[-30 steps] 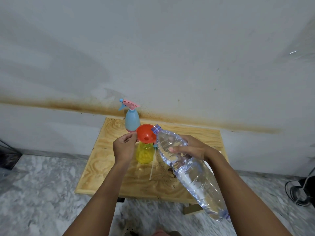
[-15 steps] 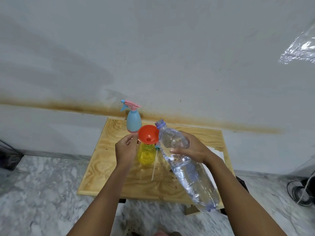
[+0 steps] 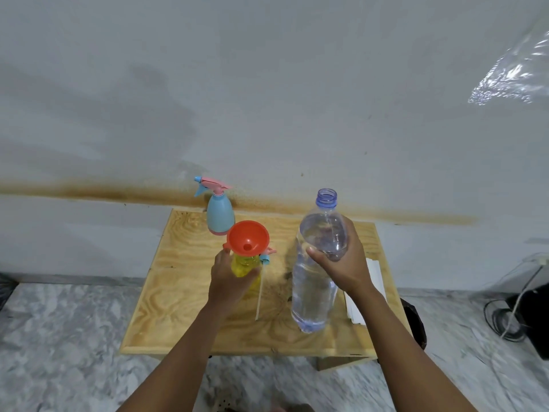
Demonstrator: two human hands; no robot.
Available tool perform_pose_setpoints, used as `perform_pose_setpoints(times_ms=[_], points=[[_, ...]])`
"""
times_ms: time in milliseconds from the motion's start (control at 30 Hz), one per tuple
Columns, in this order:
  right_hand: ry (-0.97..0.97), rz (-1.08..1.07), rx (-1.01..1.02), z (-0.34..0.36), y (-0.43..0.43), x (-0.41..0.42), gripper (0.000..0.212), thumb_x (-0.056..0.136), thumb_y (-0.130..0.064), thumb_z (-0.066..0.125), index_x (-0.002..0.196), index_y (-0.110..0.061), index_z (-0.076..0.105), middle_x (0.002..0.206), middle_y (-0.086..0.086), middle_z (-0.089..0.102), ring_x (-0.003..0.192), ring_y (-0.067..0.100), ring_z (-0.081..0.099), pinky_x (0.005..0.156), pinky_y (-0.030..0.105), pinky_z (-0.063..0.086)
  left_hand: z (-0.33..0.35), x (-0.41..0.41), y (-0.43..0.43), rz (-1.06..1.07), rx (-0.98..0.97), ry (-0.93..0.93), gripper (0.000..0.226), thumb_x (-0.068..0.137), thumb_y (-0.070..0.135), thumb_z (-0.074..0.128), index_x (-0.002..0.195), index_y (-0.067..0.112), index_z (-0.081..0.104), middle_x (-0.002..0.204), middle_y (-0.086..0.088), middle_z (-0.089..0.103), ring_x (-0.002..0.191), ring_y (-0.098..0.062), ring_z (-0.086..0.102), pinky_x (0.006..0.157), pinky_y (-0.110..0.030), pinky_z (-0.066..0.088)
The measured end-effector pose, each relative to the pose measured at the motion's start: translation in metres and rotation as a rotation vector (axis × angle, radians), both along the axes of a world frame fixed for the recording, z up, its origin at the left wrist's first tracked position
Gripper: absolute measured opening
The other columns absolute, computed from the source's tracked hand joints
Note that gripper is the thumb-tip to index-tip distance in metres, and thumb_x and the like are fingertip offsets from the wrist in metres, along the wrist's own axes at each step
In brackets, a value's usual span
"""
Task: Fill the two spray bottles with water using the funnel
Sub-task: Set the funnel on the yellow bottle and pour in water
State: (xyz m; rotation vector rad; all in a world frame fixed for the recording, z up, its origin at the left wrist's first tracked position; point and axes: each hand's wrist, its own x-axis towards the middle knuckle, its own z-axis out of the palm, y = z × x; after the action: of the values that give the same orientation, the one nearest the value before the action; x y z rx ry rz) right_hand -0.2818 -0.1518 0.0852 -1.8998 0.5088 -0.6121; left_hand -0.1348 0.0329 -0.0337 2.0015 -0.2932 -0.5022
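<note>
An orange funnel sits in the neck of the yellow spray bottle at the middle of the wooden table. My left hand grips the yellow bottle's body. My right hand holds a large clear water bottle upright, uncapped, its base near the table top to the right of the funnel. A blue spray bottle with a pink trigger head stands at the table's back edge. The yellow bottle's detached spray head and its white tube lie right beside it.
White paper or cloth lies on the table's right side, partly behind my right arm. A white wall with a brown stain rises behind the table. Black cables lie on the marble floor at right.
My right hand has swung the water bottle from tilted at the funnel to upright, away to the right. My left hand has slid from the funnel's rim down onto the yellow bottle.
</note>
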Motion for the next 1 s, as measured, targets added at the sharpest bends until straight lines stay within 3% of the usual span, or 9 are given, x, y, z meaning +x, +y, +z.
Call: perform_pose_setpoints(times_ms=[100,167,300,400,500,700,800,1000], points=[[-0.07,-0.108,-0.01,-0.006,-0.002,0.002,0.075,0.065,-0.053,0.08,0.131,-0.037,0.047,0.121,-0.034,0.056,0.115,-0.007,0.057,0.089,0.011,0.048,-0.002,-0.003,-0.007,0.078,-0.026,-0.084,0.064,0.077,0.053,0.077,0.131,0.03,0.051,0.132,0.006,0.054,0.128,-0.02,0.047,0.099,-0.045,0.048],[-0.099,-0.166,-0.002,-0.009,-0.008,0.007,0.076,0.066,-0.051,0.08,0.131,-0.035,0.045,0.118,-0.042,0.052,0.114,-0.013,0.054,0.086,0.006,0.046,0.0,-0.004,-0.009,0.082,-0.062,-0.119,0.046,0.081,0.048,0.077,0.119,0.031,0.058,0.119,0.009,0.06,0.116,-0.016,0.053,0.088,-0.035,0.049],[-0.11,-0.235,0.006,-0.016,-0.025,0.022,0.077,0.071,-0.039,0.086,0.135,-0.027,0.046,0.117,-0.042,0.052,0.114,-0.013,0.055,0.088,0.008,0.048,0.006,-0.004,-0.009,0.09,-0.13,-0.094,0.04,0.078,0.048,0.077,0.109,0.025,0.065,0.1,0.011,0.066,0.096,-0.007,0.059,0.071,-0.017,0.042],[-0.112,-0.272,0.023,-0.021,-0.036,0.034,0.076,0.073,-0.032,0.088,0.136,-0.026,0.046,0.119,-0.031,0.055,0.113,-0.014,0.054,0.088,0.008,0.047,0.008,-0.004,-0.01,0.095,-0.159,-0.065,0.032,0.081,0.04,0.08,0.105,0.025,0.066,0.1,0.012,0.067,0.095,0.004,0.057,0.072,-0.015,0.041],[-0.109,-0.295,0.038,-0.026,-0.045,0.043,0.077,0.074,-0.034,0.087,0.138,-0.029,0.044,0.123,-0.027,0.055,0.116,-0.011,0.053,0.089,0.006,0.046,0.006,-0.002,-0.01,0.089,-0.183,-0.058,0.028,0.082,0.028,0.081,0.106,0.021,0.069,0.102,0.008,0.07,0.099,0.004,0.057,0.076,-0.016,0.043],[-0.107,-0.334,0.058,-0.035,-0.057,0.054,0.081,0.074,-0.034,0.086,0.141,-0.028,0.04,0.123,-0.035,0.047,0.114,-0.024,0.044,0.089,-0.002,0.038,0.003,0.0,-0.01,0.097,-0.192,-0.082,0.029,0.079,0.023,0.084,0.103,0.024,0.068,0.103,0.005,0.071,0.102,0.003,0.058,0.086,-0.03,0.048],[-0.096,-0.333,0.062,-0.039,-0.059,0.052,0.081,0.074,-0.031,0.087,0.14,-0.03,0.04,0.124,-0.033,0.048,0.116,-0.018,0.047,0.092,0.003,0.042,0.002,-0.001,-0.01,0.096,-0.212,-0.083,0.03,0.079,0.021,0.084,0.101,0.031,0.066,0.104,0.005,0.071,0.104,0.002,0.059,0.088,-0.033,0.05],[-0.097,-0.355,0.04,-0.045,-0.062,0.04,0.083,0.073,-0.032,0.087,0.139,-0.035,0.037,0.132,-0.018,0.05,0.126,0.001,0.049,0.102,0.023,0.044,0.002,0.0,-0.01,0.099,-0.202,-0.075,0.031,0.078,0.02,0.085,0.104,0.022,0.068,0.104,0.004,0.071,0.101,0.001,0.059,0.09,-0.036,0.051]])
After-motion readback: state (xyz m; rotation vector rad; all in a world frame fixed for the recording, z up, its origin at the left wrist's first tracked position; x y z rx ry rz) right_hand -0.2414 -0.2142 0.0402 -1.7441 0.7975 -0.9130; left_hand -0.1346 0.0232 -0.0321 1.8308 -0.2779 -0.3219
